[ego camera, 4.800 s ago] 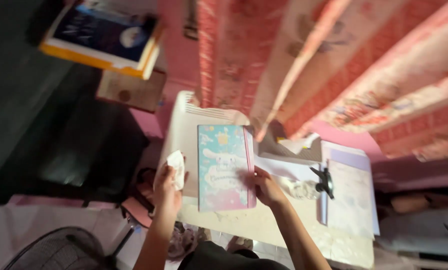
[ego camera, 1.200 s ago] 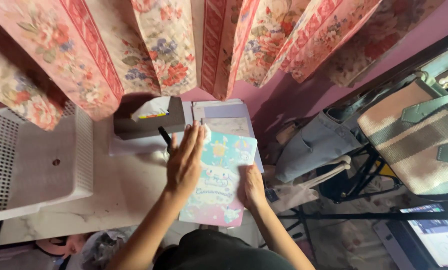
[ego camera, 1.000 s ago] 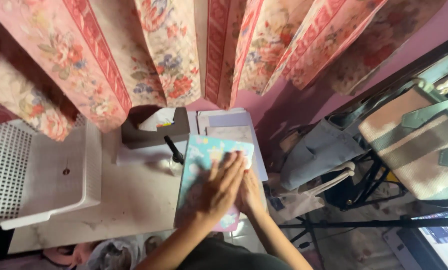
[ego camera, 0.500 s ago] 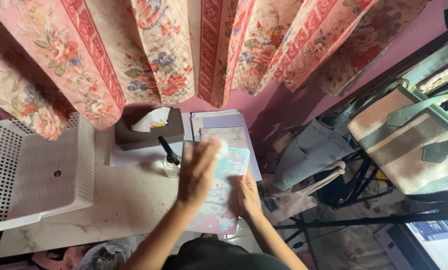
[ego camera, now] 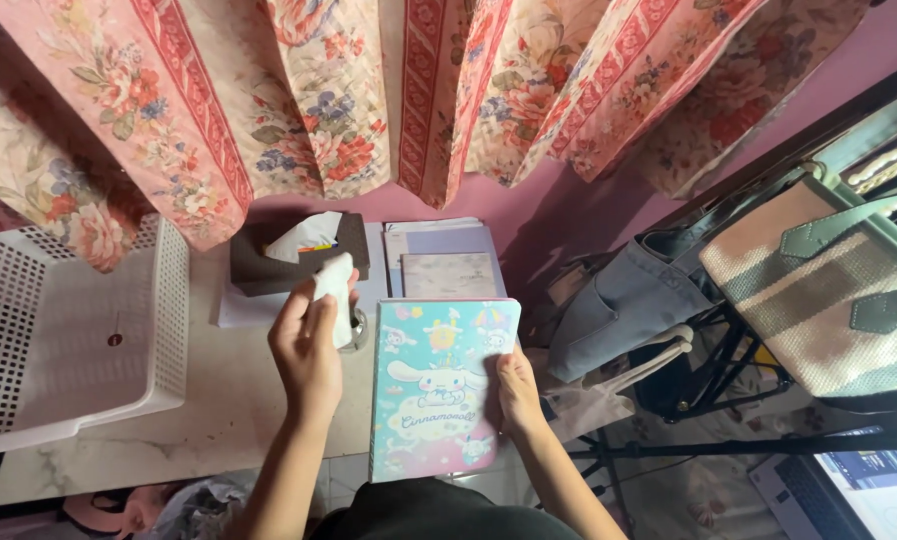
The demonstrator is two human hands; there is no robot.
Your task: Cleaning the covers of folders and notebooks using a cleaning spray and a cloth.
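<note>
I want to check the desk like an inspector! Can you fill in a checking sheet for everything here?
Surface: pale marbled tabletop, smudged.
Job's things: pastel cartoon notebook lying flat; white wipe.
Clutter: brown tissue box, white perforated tray, papers, small bottle mostly hidden.
Grippers: left hand holds the wipe, raised; right hand steadies the notebook's edge.
Cables: nothing seen.
Surroundings: floral curtain, bags, pink wall.

Left hand (ego camera: 309, 345) raised, fingers pinched
</note>
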